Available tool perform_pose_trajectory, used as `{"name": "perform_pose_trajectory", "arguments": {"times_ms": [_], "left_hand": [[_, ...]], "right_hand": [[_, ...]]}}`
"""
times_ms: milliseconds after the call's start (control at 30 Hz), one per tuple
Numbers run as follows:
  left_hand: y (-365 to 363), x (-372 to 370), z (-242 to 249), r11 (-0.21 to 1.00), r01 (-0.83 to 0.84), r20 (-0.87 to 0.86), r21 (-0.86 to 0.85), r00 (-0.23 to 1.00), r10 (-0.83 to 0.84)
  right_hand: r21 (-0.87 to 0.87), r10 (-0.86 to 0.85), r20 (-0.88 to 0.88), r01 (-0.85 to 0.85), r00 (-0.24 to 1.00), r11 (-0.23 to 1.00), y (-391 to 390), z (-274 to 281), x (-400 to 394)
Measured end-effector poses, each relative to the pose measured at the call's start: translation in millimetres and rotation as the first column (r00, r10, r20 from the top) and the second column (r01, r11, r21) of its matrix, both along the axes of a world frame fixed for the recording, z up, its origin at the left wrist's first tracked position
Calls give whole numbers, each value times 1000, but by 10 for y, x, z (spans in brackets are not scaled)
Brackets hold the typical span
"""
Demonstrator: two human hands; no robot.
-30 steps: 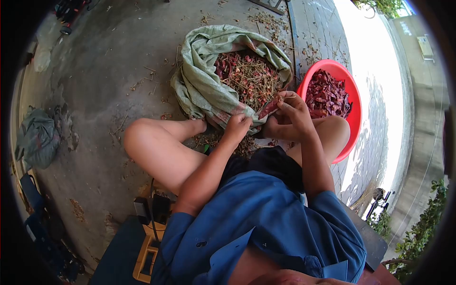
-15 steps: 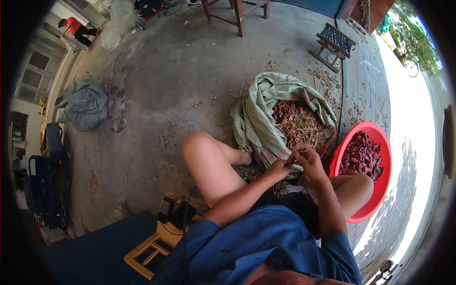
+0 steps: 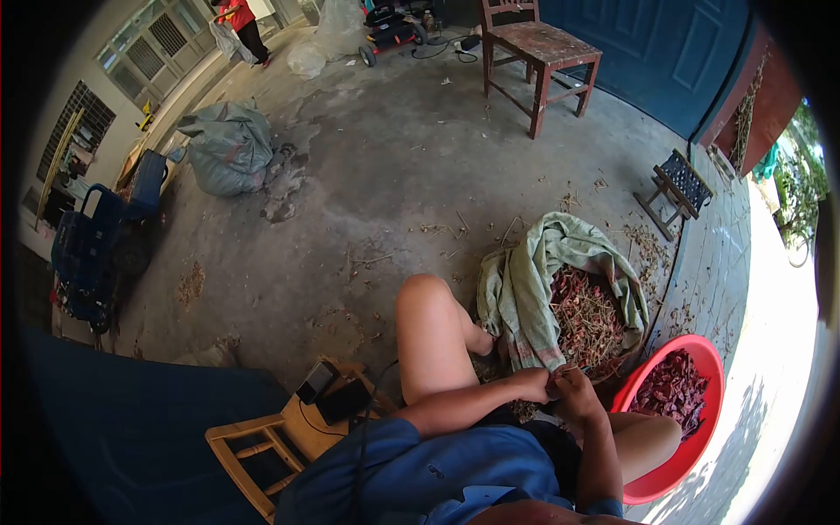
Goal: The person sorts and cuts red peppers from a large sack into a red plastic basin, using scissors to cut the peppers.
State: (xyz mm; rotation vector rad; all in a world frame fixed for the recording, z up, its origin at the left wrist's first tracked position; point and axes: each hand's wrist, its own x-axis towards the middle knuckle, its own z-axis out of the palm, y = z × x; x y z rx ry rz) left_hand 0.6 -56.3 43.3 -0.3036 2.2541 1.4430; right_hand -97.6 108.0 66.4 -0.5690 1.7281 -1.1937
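Note:
My left hand [image 3: 532, 385] and my right hand [image 3: 576, 395] are together above my lap, fingers closed. Something small and dark red, perhaps a dried pepper, shows between them; which hand grips it is hard to make out. Just beyond them stands a green woven sack [image 3: 516, 306] with its rim rolled down, holding dried red peppers and stalks [image 3: 588, 319]. To the right, a red basin [image 3: 716, 394] holds dark red dried peppers [image 3: 672, 394].
A low folding stool [image 3: 674, 192] and a worn wooden chair [image 3: 542, 54] stand beyond the sack. A stuffed grey-green sack [image 3: 229, 149] lies left. Another person [image 3: 245, 28] stands far back. Beside me is a wooden chair [image 3: 302, 429] carrying dark devices.
The view has tilted up and turned, so the sack, basin and hands appear lower in the frame. My hands have drawn closer together.

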Motion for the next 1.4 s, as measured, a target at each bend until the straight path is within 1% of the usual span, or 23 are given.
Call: {"name": "perform_pose_trajectory", "arguments": {"times_ms": [33,100,167,200,233,267,300,333,367,433,467,500,567,600,633,733,767,833,967,1067,1167,1300,1400], "left_hand": [[8,8,-1,996,80,-9,-33,997,-80],[-7,1,11,994,92,-40,-64,995,-95],[-50,-14,80,983,182,12,-7,983,-182],[-90,0,280,984,178,13,17,984,-178],[-95,-10,211,985,174,6,17,985,-174],[-119,-24,77,988,149,-66,-42,986,-151],[-143,-19,83,988,120,-135,-98,982,-133],[-183,-23,88,987,137,-146,-84,978,-148],[-225,-50,109,987,135,-151,-84,978,-147],[-222,-60,140,998,-53,-168,46,984,60],[-214,-69,88,995,-98,-217,27,971,102],[-190,-61,45,995,-96,-217,29,971,100],[-164,-49,3,995,-97,-119,35,988,100],[-165,-29,-6,998,-60,-165,-23,985,56],[-163,-31,-15,998,-66,-170,-26,984,60],[-117,-11,-32,993,-118,-308,2,945,113],[-122,-24,9,993,-116,-306,5,945,112],[-173,-70,84,976,-185,-196,115,959,205],[-138,-122,-82,984,-151,-194,94,967,167],[-157,-89,298,966,-183,-59,184,979,197],[-65,-112,-48,968,-196,-120,158,969,215],[-61,-142,-109,963,-132,-88,236,984,156],[-46,-151,-66,958,-120,-4,261,992,125]], "right_hand": [[-32,-29,105,33,994,999,29,-64,-25],[17,58,49,-59,997,998,30,67,-31],[32,-54,255,47,965,998,162,-175,20],[-65,292,-344,-333,892,941,196,-165,16],[-62,296,-350,-338,889,939,212,-175,48],[-4,99,72,-99,992,995,129,-30,165],[151,-161,459,102,874,983,79,54,246],[126,-222,588,183,777,975,99,15,276],[125,-221,584,183,781,975,58,24,287],[8,-324,728,465,604,885,-17,50,331],[-27,-320,744,504,587,864,-82,68,326],[-25,-322,743,505,587,863,-75,44,354],[-45,-279,351,314,894,948,-95,-26,374],[189,-403,497,358,768,915,-83,-83,303],[184,-398,495,354,773,917,-60,-135,287],[165,-278,209,246,938,955,34,-195,313],[168,-280,210,248,937,954,3,-130,320],[94,-544,330,547,771,832,-117,74,317],[-56,-441,333,485,833,873,-163,78,287],[-51,-487,337,532,806,845,-226,88,318],[-140,-440,302,496,846,857,-192,-56,277],[-173,-546,307,610,780,774,-146,-74,272],[-32,-619,151,630,770,776,-12,-235,265]]}}
